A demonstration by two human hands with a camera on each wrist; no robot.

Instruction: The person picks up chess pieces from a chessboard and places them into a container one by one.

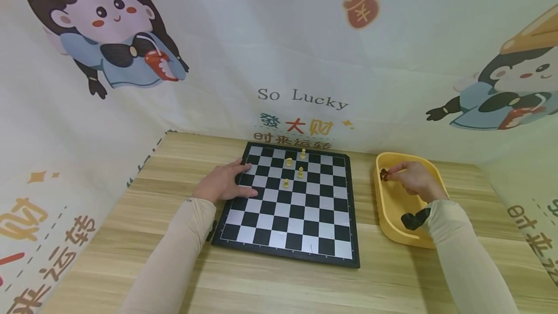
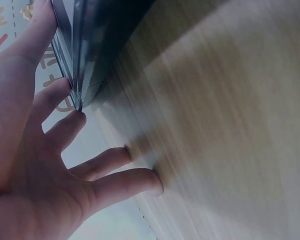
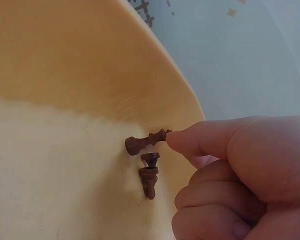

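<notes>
My left hand (image 1: 223, 183) rests at the left edge of a black-and-white chessboard (image 1: 285, 224), thumb over the squares. The left wrist view shows its fingers (image 2: 127, 184) spread, two at the board's rim and two reaching the tabletop. Inside the yellow tray (image 1: 380, 207), my right hand (image 1: 415, 179) pinches the crown end of a dark brown chess king (image 3: 145, 142). The king slants beside other dark brown chess pieces (image 3: 149, 182) near the tray wall. Several pale yellow chess pieces, including a knight (image 1: 289, 162) and a taller piece (image 1: 300, 172), stand on the board's far half.
The tray stands right of the board on a wooden table (image 1: 261, 280). A printed cloth (image 1: 244, 62) hangs behind the table and along its sides. A black wrist strap piece (image 1: 415, 219) hangs over the tray from the right sleeve.
</notes>
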